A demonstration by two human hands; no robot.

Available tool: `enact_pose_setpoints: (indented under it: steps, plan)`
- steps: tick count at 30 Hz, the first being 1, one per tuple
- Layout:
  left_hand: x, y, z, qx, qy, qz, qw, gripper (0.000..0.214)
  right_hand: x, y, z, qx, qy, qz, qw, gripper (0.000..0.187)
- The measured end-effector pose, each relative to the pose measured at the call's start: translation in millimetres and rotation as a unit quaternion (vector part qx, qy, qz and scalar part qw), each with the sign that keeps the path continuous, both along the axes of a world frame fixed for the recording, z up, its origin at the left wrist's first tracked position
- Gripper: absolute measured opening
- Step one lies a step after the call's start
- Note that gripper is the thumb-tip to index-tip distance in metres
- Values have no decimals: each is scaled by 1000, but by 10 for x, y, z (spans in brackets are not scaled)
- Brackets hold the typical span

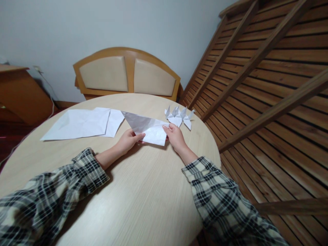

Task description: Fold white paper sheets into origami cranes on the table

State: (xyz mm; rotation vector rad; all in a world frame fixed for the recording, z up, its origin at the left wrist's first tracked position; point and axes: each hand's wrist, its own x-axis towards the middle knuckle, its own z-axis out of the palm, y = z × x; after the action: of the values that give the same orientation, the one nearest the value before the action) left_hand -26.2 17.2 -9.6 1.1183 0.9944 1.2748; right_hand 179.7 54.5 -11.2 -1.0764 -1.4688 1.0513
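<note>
A white sheet of paper (147, 128), partly folded into a triangle, is held just above the round wooden table (128, 191). My left hand (129, 140) pinches its near left edge, thumb on top. My right hand (175, 135) grips its right edge with closed fingers. Both forearms wear plaid sleeves. Just beyond my right hand, several small folded white paper cranes (179, 117) stand on the table.
Flat white sheets (82, 123) lie on the table to the left, overlapping. A wooden chair with padded back (126, 73) stands behind the table. Slatted wooden boards (269, 85) lean at the right. A wooden cabinet (17, 92) is at far left.
</note>
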Motion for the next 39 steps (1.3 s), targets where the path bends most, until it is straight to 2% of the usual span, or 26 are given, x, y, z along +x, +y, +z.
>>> enact_pose_setpoints:
  steps: [7, 10, 12, 16, 20, 26, 30, 36, 39]
  plan:
    - [19, -30, 43, -1, 26, -3, 1000, 9, 2, -1, 3, 37, -20, -15, 999, 38]
    - [12, -20, 42, 9, 32, -2, 999, 9, 1, -26, 37, 51, -25, -17, 998, 33]
    - [1, -11, 34, 14, 46, -4, 999, 10, 6, -40, 54, 37, -24, -15, 999, 32]
    - [-18, -3, 12, 16, 70, -9, 997, 11, 27, -36, 53, 6, -24, -25, 999, 46]
    - [-20, 11, -15, 4, 26, -7, 1000, 5, 32, -12, 44, 3, -18, -35, 999, 49]
    - [-15, 49, -15, -19, -19, 37, 999, 12, 4, -44, 68, 16, -5, 6, 1000, 43]
    - [-12, 45, 7, -26, -29, 49, 998, 12, 6, -63, 64, 47, -29, 26, 998, 37]
    - [-8, 45, 17, -23, -29, 49, 998, 12, 12, -49, 53, 182, -118, 24, 976, 41]
    - [-14, 58, 4, -25, -27, 51, 998, 12, 12, -52, 49, 196, -128, 25, 972, 40]
